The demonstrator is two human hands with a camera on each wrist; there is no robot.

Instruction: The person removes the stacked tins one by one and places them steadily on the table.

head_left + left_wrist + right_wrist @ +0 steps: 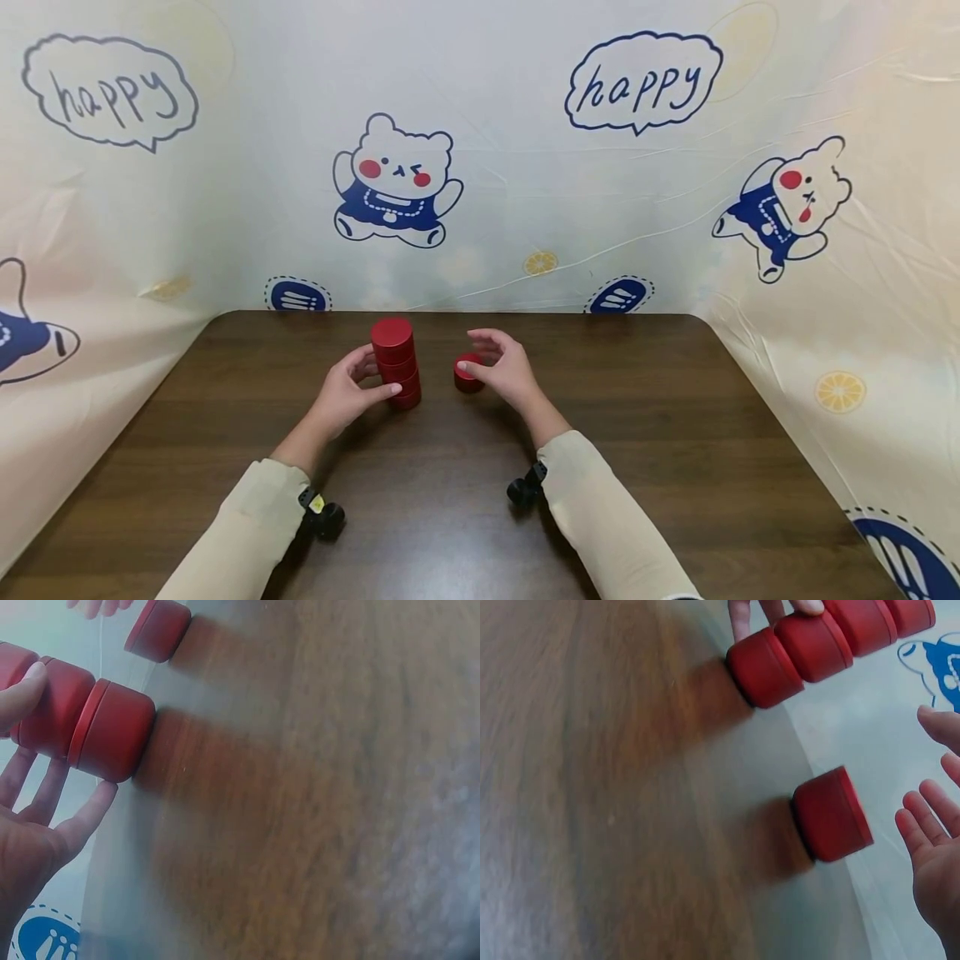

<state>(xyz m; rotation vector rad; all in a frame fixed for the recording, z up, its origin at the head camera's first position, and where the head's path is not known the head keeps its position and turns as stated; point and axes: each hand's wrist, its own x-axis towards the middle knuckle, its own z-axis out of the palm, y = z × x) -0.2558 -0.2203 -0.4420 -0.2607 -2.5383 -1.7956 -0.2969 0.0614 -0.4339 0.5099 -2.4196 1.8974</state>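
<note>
A stack of several round red tins [397, 358] stands upright on the table, left of the middle in the head view. My left hand [347, 393] holds it from the left, thumb on the near side and fingers round the far side; in the left wrist view its fingertips touch the lower tins. A single red tin [462, 384] stands on the table to the right of the stack, a small gap between. Beside this tin is my right hand [514, 372], thumb and fingers spread around it. The right wrist view shows that hand [937, 862] apart from the single tin [831, 816].
The dark wooden table [435, 517] ends at a pale printed cloth [510, 183] hung behind it and along both sides. A small black camera [327, 520] sits on the left wrist, another camera [525, 490] on the right.
</note>
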